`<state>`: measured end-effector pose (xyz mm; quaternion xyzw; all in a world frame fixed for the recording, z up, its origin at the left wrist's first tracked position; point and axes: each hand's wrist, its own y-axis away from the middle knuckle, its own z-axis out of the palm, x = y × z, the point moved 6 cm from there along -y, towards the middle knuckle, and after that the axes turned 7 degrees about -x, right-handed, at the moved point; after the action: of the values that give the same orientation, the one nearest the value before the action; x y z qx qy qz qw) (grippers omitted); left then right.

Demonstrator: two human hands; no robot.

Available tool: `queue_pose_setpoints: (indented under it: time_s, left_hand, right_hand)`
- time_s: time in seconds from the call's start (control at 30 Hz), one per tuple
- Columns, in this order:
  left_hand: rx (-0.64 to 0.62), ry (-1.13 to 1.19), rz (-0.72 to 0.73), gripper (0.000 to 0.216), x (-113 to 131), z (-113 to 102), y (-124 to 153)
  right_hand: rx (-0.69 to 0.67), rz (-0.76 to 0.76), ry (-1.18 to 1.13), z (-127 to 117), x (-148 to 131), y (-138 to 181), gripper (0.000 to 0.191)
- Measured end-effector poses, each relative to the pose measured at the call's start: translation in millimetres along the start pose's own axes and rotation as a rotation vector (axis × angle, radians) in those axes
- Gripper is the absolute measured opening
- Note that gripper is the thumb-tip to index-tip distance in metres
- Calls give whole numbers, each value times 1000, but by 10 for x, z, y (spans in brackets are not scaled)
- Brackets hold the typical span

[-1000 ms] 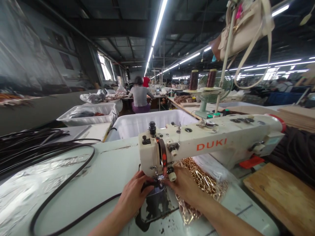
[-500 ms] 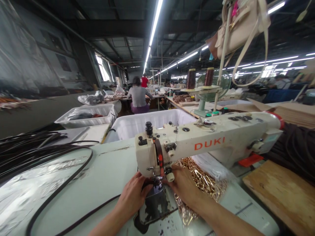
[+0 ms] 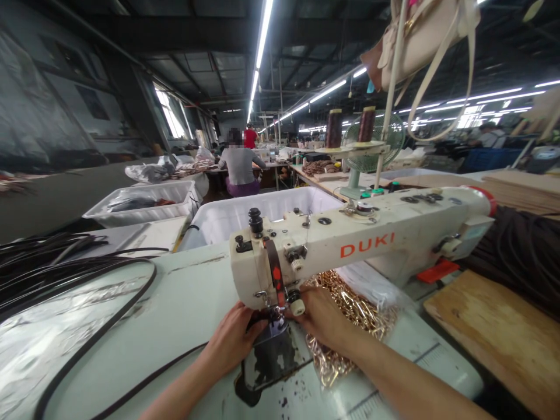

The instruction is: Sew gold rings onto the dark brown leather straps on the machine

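Note:
At the needle of a white sewing machine [image 3: 367, 239], my left hand [image 3: 234, 338] pinches a dark strap [image 3: 146, 382] close to the presser foot [image 3: 276, 315]. The strap trails from under that hand across the pale green table. My right hand [image 3: 321, 318] is on the other side of the needle, its fingers bent in toward the foot. The machine's head and a knob partly cover those fingertips, so what they hold is hidden. Beside my right forearm lies a clear plastic bag of gold-coloured metal hardware [image 3: 359, 309].
A coil of dark straps [image 3: 44, 274] lies at the left. White bins [image 3: 144, 204] stand beyond the table. Thread cones [image 3: 333, 128] and a fan [image 3: 380, 137] are behind the machine. A wooden board [image 3: 494, 321] lies at right. Another person [image 3: 240, 166] sits farther off.
The whole scene has shifted slightly left and up in the view. Both hands remain beside the presser foot, with little visible change in their hold.

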<state>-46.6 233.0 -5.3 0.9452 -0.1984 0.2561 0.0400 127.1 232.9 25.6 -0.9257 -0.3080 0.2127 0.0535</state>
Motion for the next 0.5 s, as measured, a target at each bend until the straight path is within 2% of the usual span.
queue_pose_setpoints:
  time_s: [0.33,0.5]
  left_hand:
    - [-74,-42,-23,23,4,-22,-54]
    - [-94,-22,-33,27,58,-30,69]
  right_hand:
    - [-50,-21,32,-8,-18,-10,20]
    - [-103,27,87,19,13,-29,25]
